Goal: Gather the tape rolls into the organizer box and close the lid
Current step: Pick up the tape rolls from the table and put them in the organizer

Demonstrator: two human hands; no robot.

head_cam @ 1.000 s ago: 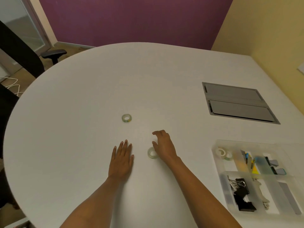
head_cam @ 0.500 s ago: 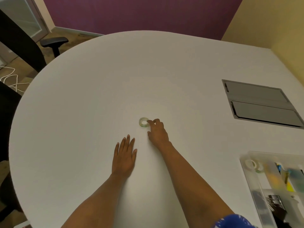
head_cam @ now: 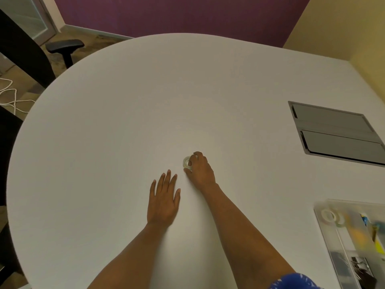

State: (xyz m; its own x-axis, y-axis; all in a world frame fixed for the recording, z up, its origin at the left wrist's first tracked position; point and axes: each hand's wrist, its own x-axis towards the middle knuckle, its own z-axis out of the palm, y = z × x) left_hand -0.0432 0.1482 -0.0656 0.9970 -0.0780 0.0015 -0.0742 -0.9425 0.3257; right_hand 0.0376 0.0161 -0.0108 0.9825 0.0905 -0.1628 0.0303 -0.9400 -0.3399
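Tape roll [head_cam: 186,162] tilted in right hand [head_cam: 201,171]

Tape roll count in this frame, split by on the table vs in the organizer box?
On the table, under the right hand: 1 tape roll
In the organizer box: 2 tape rolls
Total: 3

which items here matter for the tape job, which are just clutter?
Job:
tape roll, under the right hand
organizer box, open, two rolls already in
left hand, flat on table

Clutter:
grey hatch in table
chair
cable on floor
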